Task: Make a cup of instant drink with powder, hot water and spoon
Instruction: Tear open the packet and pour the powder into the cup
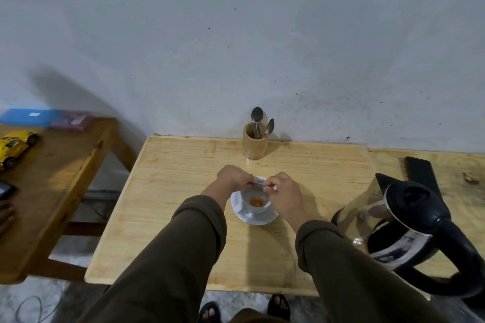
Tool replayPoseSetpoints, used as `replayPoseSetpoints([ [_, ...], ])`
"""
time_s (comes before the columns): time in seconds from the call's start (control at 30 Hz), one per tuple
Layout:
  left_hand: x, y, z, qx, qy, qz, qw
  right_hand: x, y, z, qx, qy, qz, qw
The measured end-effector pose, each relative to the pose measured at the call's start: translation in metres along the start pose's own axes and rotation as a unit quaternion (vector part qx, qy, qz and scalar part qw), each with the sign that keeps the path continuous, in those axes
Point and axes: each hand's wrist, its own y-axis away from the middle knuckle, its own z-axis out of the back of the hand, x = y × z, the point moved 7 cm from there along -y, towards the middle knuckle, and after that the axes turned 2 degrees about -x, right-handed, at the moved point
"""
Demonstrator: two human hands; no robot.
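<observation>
A white cup [256, 198] stands on a white saucer [253, 219] in the middle of the light wooden table [170, 204]. Orange powder [256, 202] lies at the bottom of the cup. My left hand [232, 177] and my right hand [282, 193] are both above the cup's rim, pinching the two ends of a small sachet [258, 185] stretched between them. A wooden holder [255, 145] with spoons [258, 122] stands at the table's back edge by the wall. A glass kettle [399, 228] with black lid and handle sits at the right.
A black flat object [420, 170] lies behind the kettle on the adjoining board. A darker wooden table [52, 186] at the left carries a yellow toy car [15, 147], a blue box [29, 117] and a pink box [72, 120]. My feet in sandals [244, 308] show below.
</observation>
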Motion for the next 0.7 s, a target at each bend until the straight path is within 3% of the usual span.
replayPoseSetpoints([
  [0.2, 0.012, 0.000, 0.013, -0.030, 0.246, -0.009, 0.969, 0.021, 0.001, 0.020, -0.086, -0.062, -0.004, 0.994],
  [0.37, 0.030, 0.003, 0.038, -0.112, 0.322, -0.031, 0.940, 0.045, 0.002, -0.008, -0.047, -0.129, -0.025, 0.990],
  [0.5, 0.062, 0.010, 0.054, -0.178, 0.277, -0.017, 0.944, 0.056, 0.010, -0.047, 0.017, -0.141, -0.077, 0.987],
  [0.7, 0.111, 0.007, 0.064, -0.193, 0.042, -0.010, 0.980, 0.057, 0.026, -0.107, 0.098, 0.009, -0.108, 0.989],
])
